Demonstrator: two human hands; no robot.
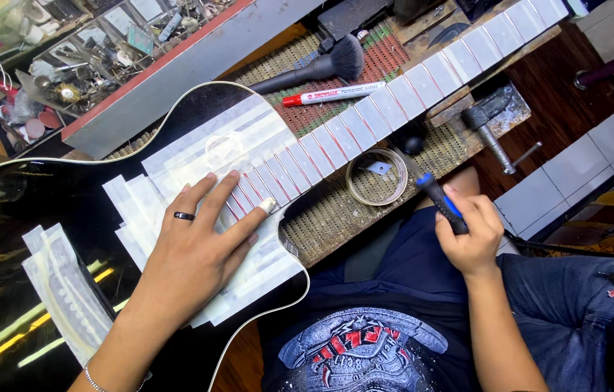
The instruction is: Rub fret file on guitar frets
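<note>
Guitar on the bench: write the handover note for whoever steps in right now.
Left hand: flat on the taped upper end of the neck, fingers spread, where it meets the black guitar body.
Right hand: gripping a blue-handled tool, tip near the neck's edge.
Tape roll, red marker and black brush lie on the perforated mat.
Done: white tape covers the neck between the frets and the body around it.
Left: frets show exposed; what has been done to them cannot be told.
</note>
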